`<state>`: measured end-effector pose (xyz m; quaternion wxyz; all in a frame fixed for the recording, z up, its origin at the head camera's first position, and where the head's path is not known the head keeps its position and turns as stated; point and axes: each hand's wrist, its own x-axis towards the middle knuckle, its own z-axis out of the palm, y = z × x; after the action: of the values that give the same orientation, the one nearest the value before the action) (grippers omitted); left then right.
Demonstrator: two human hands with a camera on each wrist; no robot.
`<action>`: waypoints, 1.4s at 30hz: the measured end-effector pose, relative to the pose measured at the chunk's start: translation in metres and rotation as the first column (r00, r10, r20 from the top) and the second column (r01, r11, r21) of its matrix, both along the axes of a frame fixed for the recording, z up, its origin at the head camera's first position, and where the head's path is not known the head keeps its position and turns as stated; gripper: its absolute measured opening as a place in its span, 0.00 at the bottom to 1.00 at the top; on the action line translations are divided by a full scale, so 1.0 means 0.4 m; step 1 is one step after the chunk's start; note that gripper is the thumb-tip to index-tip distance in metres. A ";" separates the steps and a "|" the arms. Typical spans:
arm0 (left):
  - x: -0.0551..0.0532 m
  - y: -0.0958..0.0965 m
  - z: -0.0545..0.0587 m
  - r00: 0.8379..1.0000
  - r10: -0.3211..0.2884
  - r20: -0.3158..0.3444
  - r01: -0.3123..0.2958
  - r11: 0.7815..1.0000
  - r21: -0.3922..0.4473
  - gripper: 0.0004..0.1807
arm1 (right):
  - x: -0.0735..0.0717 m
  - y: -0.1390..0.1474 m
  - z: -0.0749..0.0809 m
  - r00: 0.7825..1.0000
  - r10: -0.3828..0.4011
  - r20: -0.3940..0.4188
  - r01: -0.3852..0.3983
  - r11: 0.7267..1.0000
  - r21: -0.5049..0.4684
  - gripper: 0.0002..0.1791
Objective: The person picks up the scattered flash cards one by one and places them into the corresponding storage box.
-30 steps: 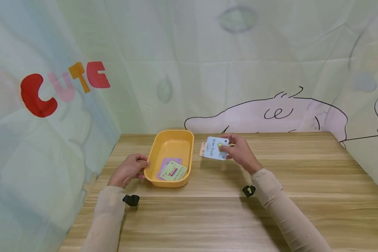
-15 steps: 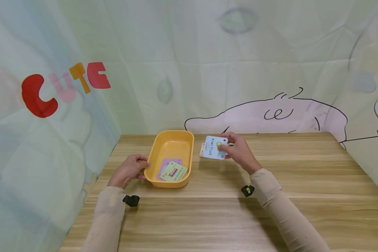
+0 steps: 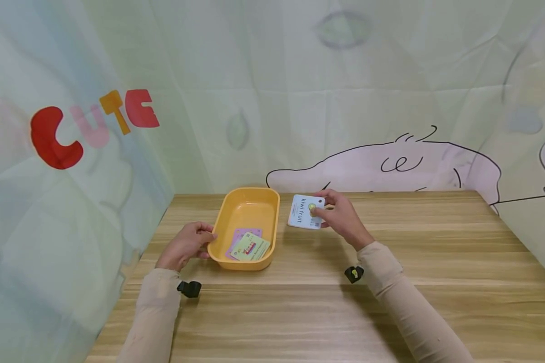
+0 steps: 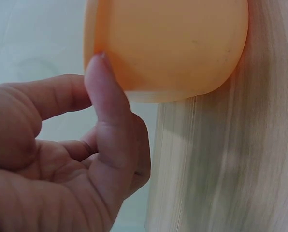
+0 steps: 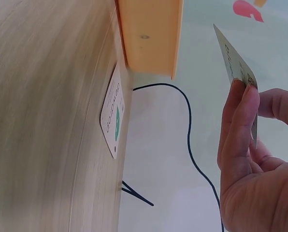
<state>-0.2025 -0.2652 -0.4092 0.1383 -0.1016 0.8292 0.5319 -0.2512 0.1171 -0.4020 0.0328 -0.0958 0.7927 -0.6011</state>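
Observation:
My left hand (image 3: 187,246) pinches the left rim of a yellow plastic basin (image 3: 250,209), its thumb over the inner side in the left wrist view. A light green picture card (image 3: 251,247) lies over a purple card (image 3: 241,233) in the near end of the basin. To the right, my right hand (image 3: 344,218) pinches a pale blue "kiwi fruit" card (image 3: 300,212) between thumb and fingers. In the right wrist view this card is raised above the table, and a "dewdrop" card (image 5: 113,113) lies flat on the wood. From the head, the held card hides the dewdrop card.
The wooden table (image 3: 300,312) ends at the back against a printed cloth (image 3: 236,60) with cartoon drawings. Another cloth wall with red and orange letters (image 3: 56,138) stands along the left side. A black wrist device (image 3: 354,274) hangs by the right sleeve.
My right hand has shifted a little left with the kiwi fruit card, which now covers the other card in the head view. The left hand and basin stay put.

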 end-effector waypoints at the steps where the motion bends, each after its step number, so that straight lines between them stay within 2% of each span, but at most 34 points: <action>1: 0.000 0.000 0.000 1.000 0.001 0.000 -0.001 1.000 0.003 0.18 | 0.000 -0.001 0.001 1.000 0.001 -0.002 -0.001 1.000 0.000 0.25; 16: -0.004 -0.001 0.002 1.000 -0.008 -0.009 0.008 1.000 -0.002 0.18 | -0.004 -0.019 0.000 1.000 0.015 0.005 -0.016 1.000 0.018 0.23; 42: 0.001 -0.001 0.005 1.000 -0.014 -0.006 0.014 1.000 -0.001 0.18 | 0.000 -0.047 -0.003 0.999 0.054 0.001 -0.054 0.999 -0.011 0.24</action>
<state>-0.2019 -0.2654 -0.4072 0.1396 -0.0943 0.8305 0.5309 -0.2513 0.0982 -0.4030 0.0487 -0.1170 0.7866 -0.6043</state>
